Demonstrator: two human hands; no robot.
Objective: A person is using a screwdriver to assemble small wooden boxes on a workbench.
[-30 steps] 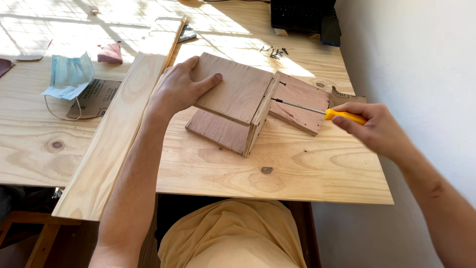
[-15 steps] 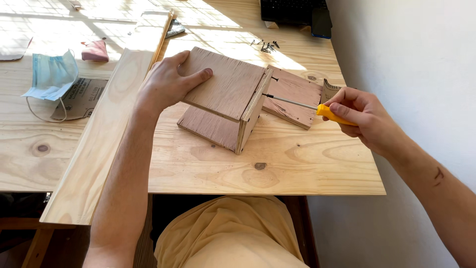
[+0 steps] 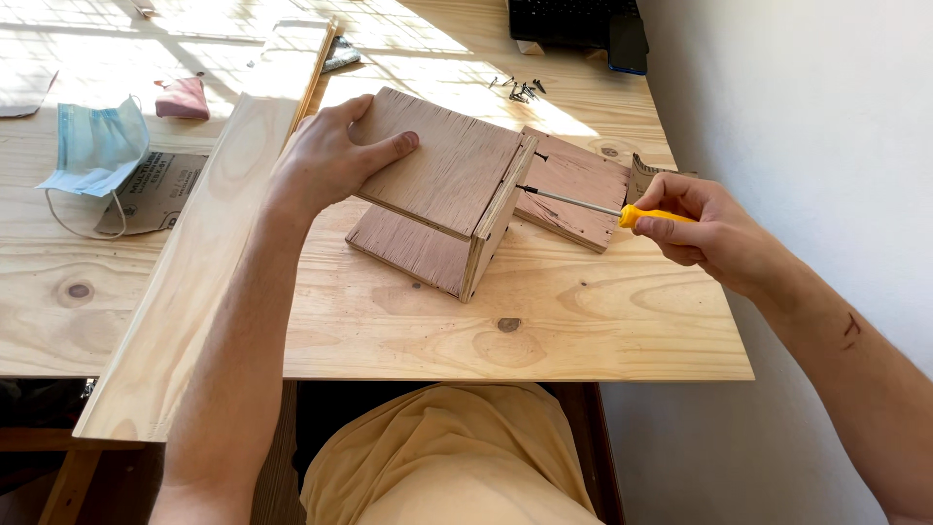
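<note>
Left hand point(image 3: 326, 160) flat atop the plywood box point(image 3: 457, 190) at mid-table, fingers spread, pressing. Right hand point(image 3: 705, 228) right of the box, fingers pinching a yellow-handled screwdriver point(image 3: 603, 207), tip at the box's edge. Far left of the box: brown printed card point(image 3: 155, 190), blue face mask point(image 3: 97, 146).

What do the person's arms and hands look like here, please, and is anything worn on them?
Both arms are bare, with no sleeves showing. The left hand and right hand wear no gloves, rings or watch. A small dark mark shows on the right forearm.
</note>
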